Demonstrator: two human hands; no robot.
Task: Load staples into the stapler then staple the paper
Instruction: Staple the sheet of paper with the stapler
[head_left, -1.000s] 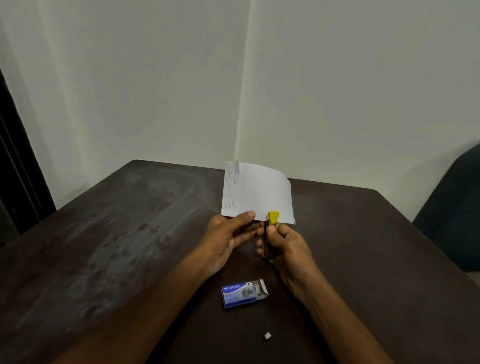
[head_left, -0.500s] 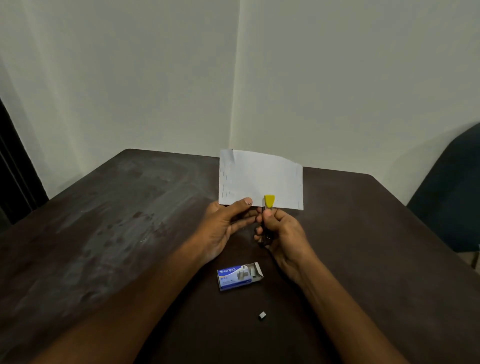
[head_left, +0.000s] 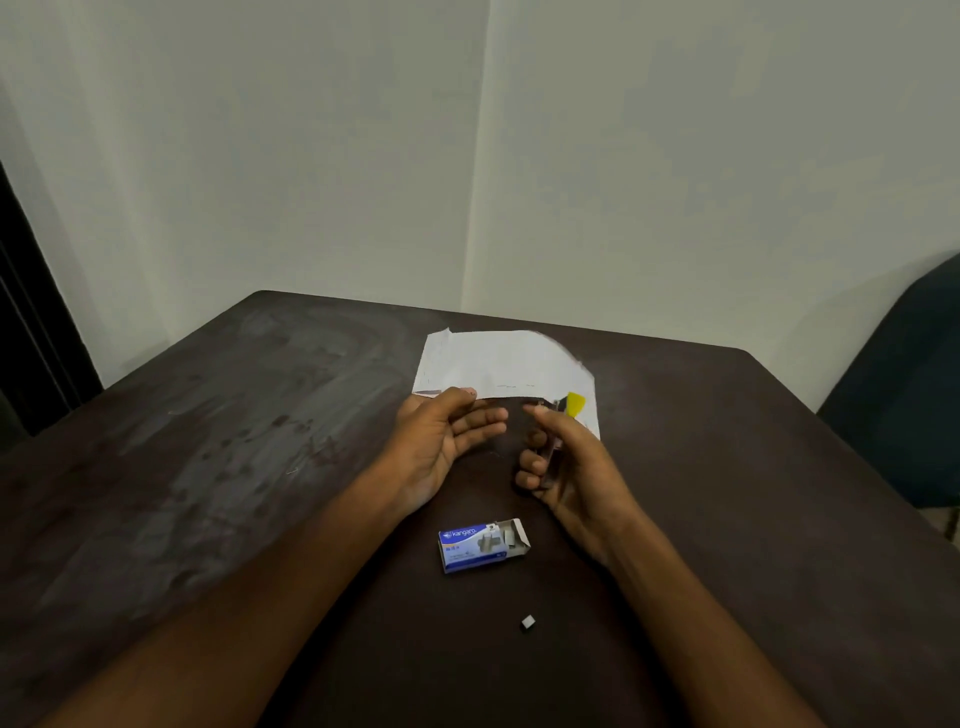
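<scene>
Stapler (head_left: 558, 431), dark body with a yellow end, sits in the right hand (head_left: 571, 467), fingers curled round it; its yellow tip overlaps the near right corner of the paper (head_left: 498, 364). Whether the paper is actually between the stapler's arms cannot be told, since motion blur smears that corner.

Paper lies on the bench (head_left: 208, 441) just beyond both hands, right edge lifted or blurred. Left hand (head_left: 447, 441) is spread, palm up, holding nothing; its thumb reaches the paper's near edge without pinning it.

Risks as judged from here:
- Sheet is unsecured. A press with the stapler could drag or skew the paper, so the staple lands off the corner or misses.
- One-handed squeeze in the air, without bench support, may crumple the edge or bend the staple's legs.
- Loading cannot be confirmed; magazine not visible. An empty or badly seated strip would give a dry click.

Staple box (head_left: 483, 545), blue, lies open nearer the body, grey strips showing at its mouth; a forearm sweep could spill them. One loose staple piece (head_left: 528, 621) lies nearer still, easily lost on the dark bench.
</scene>
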